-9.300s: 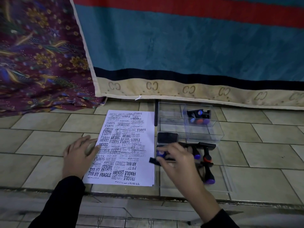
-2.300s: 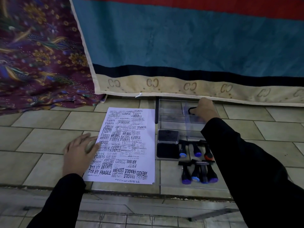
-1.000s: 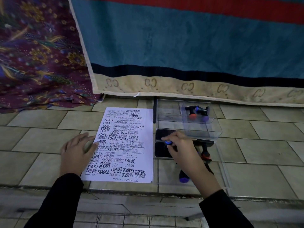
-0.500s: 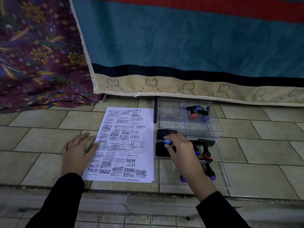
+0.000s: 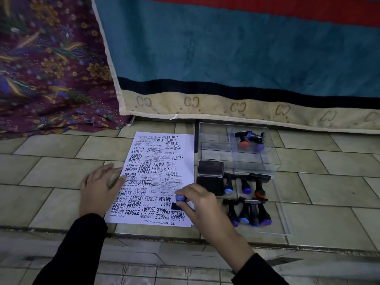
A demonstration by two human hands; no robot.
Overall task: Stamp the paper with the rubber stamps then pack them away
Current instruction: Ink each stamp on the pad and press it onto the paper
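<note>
A white paper [image 5: 158,161] covered in black stamp prints lies on the tiled floor. My left hand [image 5: 98,188] rests flat on its left edge, fingers spread. My right hand [image 5: 197,204] grips a blue-topped rubber stamp [image 5: 180,199] with its base down on the paper's lower right part. An open black ink pad [image 5: 210,174] sits just right of the paper. Several stamps [image 5: 246,204] lie in two rows on a clear lid right of the pad. A clear plastic box [image 5: 242,151] behind them holds a few stamps [image 5: 249,138].
A blue, red and beige blanket [image 5: 226,58] hangs behind the box. A purple patterned cloth [image 5: 47,68] lies at the far left. A black pen [image 5: 196,136] lies between paper and box. A floor step edge [image 5: 144,235] runs just below the paper.
My right hand carried the blue-topped stamp from the ink pad leftward and down onto the paper's lower right part. My left hand stayed on the paper's edge.
</note>
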